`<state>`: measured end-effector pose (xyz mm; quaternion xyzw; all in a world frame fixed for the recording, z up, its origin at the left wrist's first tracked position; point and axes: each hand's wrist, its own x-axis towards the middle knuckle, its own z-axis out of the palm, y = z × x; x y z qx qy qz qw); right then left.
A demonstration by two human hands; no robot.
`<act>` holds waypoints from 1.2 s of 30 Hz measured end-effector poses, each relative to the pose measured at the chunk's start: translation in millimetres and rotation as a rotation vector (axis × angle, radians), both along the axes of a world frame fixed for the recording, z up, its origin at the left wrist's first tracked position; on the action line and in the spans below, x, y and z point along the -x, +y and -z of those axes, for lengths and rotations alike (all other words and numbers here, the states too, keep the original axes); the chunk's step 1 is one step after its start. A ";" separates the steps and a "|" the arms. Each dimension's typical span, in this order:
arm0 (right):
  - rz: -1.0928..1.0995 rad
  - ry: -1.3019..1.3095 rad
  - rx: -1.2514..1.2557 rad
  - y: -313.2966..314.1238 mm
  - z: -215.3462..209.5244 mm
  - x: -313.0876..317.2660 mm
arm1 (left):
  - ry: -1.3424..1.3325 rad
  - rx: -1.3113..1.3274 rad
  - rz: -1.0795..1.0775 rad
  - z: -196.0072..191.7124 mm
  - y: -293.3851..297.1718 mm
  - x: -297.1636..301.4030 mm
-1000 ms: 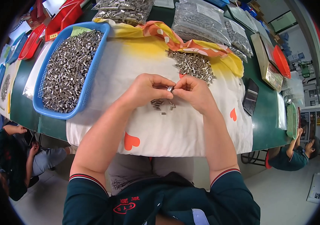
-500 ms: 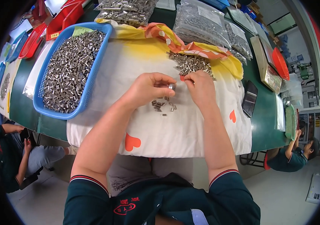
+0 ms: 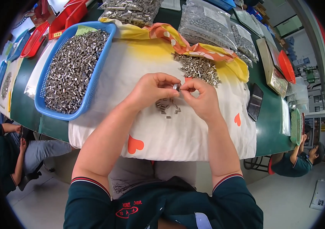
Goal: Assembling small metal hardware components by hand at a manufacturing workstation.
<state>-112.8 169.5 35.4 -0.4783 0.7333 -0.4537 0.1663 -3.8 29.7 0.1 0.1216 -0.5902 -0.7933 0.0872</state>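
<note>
Head view, with the meeting fingertips as the clock's centre: a green table (image 3: pixel 275 139) carries a white cloth (image 3: pixel 181 143) printed with red hearts. Its yellow-and-orange far edge is bunched into a ridge from eleven to two o'clock, probably to stop small parts straying; the soft cloth likely also curbs rolling.

At nine to ten o'clock a blue basket (image 3: pixel 51 113) stands partly on the cloth, full nearly to the rim with short silvery metal pieces (image 3: pixel 73 70) and a greenish slip at its far end; it seems set there for the left arm's reach. Beyond the ridge, a clear bag (image 3: pixel 204 24) at one o'clock holds greyish small parts, and another clear bag (image 3: pixel 134 9) at eleven holds metal parts with holed ends.

The left hand (image 3: pixel 154 91) pinches a shiny rounded piece (image 3: pixel 176 87) between thumb and fingers, apparently steadying it for the right hand (image 3: pixel 201 98), whose thumb and forefinger close together at its right side; whether they grip something smaller I cannot tell.

A pile of metal pieces (image 3: pixel 200 70) lies between one and two o'clock, and a few loose pieces (image 3: pixel 163 107) at seven.
</note>
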 end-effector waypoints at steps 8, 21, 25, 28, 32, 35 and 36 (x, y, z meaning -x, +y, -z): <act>0.026 0.187 -0.008 -2.1 0.0 -6.7 | -0.081 0.112 -0.061 -4.5 3.6 -2.6; 0.246 0.385 -0.006 -11.0 25.4 29.6 | -0.102 0.106 0.035 -5.0 1.1 -1.0; 0.228 0.708 -0.092 -19.5 33.3 23.7 | -0.069 0.070 0.004 -2.5 1.5 -0.7; 0.232 0.651 -0.143 -15.1 33.3 22.0 | -0.058 0.047 -0.033 -5.8 1.1 -0.1; 0.219 0.674 -0.195 -12.3 26.7 16.8 | -0.046 0.000 -0.043 -7.9 -1.9 -1.7; 0.189 -0.008 -0.097 -8.4 10.8 4.7 | -0.009 -0.046 -0.069 -7.3 -3.8 -2.9; 0.190 -0.006 -0.098 -5.2 11.0 4.3 | 0.004 -0.066 -0.067 -8.0 -2.5 -2.3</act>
